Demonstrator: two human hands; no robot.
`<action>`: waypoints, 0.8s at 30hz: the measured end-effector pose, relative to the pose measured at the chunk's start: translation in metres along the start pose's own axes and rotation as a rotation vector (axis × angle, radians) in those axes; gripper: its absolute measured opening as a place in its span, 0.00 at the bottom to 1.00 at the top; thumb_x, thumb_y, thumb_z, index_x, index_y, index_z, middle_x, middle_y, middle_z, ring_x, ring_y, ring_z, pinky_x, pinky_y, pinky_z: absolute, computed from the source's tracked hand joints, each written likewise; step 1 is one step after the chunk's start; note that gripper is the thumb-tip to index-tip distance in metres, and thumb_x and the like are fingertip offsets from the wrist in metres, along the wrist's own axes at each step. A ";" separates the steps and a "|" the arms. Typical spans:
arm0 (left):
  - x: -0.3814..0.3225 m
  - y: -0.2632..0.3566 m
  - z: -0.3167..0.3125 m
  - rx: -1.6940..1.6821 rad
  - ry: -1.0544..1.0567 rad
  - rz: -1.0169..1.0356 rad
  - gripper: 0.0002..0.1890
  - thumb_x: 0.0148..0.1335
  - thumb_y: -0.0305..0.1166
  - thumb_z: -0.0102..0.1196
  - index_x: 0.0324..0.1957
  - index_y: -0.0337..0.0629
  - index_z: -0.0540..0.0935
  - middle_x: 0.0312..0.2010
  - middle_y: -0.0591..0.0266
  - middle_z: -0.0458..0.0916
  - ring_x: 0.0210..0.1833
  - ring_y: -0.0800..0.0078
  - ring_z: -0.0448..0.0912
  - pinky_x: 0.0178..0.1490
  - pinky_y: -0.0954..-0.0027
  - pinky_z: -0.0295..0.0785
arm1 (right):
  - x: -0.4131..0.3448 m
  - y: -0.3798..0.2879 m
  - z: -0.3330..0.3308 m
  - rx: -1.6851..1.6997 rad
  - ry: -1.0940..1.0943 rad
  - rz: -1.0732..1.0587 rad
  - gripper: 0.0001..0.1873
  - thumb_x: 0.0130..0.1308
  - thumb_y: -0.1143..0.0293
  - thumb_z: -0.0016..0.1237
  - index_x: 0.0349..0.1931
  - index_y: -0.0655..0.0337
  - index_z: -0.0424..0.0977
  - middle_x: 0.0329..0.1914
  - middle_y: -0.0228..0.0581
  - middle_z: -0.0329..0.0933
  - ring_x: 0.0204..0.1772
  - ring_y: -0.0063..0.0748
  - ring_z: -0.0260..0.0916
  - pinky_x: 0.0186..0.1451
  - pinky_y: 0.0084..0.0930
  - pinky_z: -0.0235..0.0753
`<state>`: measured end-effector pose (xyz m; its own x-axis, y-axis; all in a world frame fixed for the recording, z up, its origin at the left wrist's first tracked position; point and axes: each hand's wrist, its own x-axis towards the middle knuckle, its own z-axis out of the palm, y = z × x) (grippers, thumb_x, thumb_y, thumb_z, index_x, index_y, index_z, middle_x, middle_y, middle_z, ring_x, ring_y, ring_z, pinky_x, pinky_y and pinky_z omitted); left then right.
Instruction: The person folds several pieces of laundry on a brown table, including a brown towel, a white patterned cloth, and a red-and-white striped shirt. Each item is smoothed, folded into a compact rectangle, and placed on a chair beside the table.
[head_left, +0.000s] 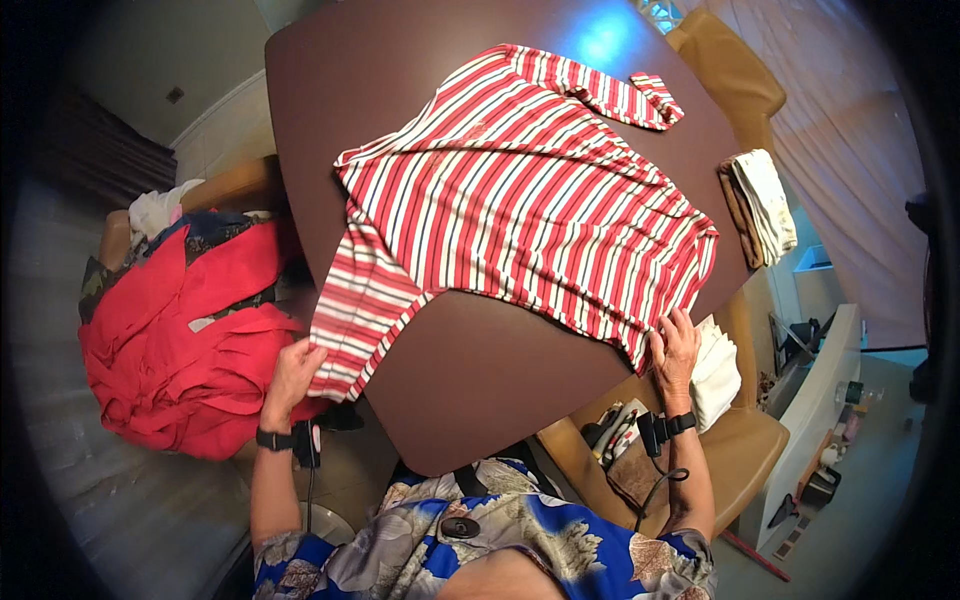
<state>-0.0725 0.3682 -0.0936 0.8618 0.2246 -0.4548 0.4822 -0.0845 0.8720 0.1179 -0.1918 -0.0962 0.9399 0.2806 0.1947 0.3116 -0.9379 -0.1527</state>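
Observation:
A red, white and dark striped long-sleeved shirt (517, 195) lies spread on a brown table (465, 375), its neckline towards the left and its hem towards the right. With my left hand (296, 375) I pinch the cuff end of the near sleeve, at the table's left edge. That sleeve stretches down from the shoulder; the far sleeve lies bent near the table's upper right. My right hand (677, 349) is at the lower corner of the hem, thumb and fingers closed on the fabric. Both wrists wear black straps with small devices.
Red garments (187, 360) and other clothes are heaped on a chair at the left. Folded cloths (761, 206) rest at the table's right edge. White folded cloth (712, 371) and more folded items (619, 439) lie on a tan chair (750, 442) at the lower right.

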 end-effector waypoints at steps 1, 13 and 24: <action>-0.009 0.011 0.000 -0.004 -0.019 -0.024 0.13 0.67 0.31 0.49 0.46 0.29 0.78 0.39 0.63 0.81 0.39 0.80 0.78 0.43 0.76 0.74 | 0.007 -0.006 -0.004 0.017 0.002 0.007 0.20 0.58 0.66 0.53 0.51 0.60 0.73 0.62 0.46 0.67 0.67 0.47 0.59 0.67 0.50 0.55; -0.060 0.054 0.030 -0.183 -0.104 -0.116 0.15 0.61 0.24 0.55 0.50 0.30 0.77 0.42 0.64 0.81 0.41 0.81 0.77 0.44 0.76 0.74 | 0.260 -0.248 0.080 0.219 -0.007 -0.542 0.28 0.59 0.57 0.52 0.59 0.54 0.64 0.61 0.43 0.64 0.63 0.44 0.60 0.57 0.54 0.61; -0.100 0.002 0.054 -0.032 -0.124 -0.395 0.09 0.55 0.31 0.61 0.36 0.35 0.83 0.27 0.67 0.81 0.30 0.83 0.76 0.35 0.76 0.71 | 0.338 -0.308 0.133 0.029 -0.149 -0.472 0.33 0.64 0.39 0.38 0.66 0.43 0.59 0.71 0.43 0.52 0.74 0.50 0.44 0.66 0.65 0.52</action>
<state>-0.1494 0.2928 -0.0558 0.6248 0.1147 -0.7723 0.7762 0.0154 0.6303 0.3584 0.2186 -0.1123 0.7043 0.7015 0.1088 0.7099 -0.6958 -0.1090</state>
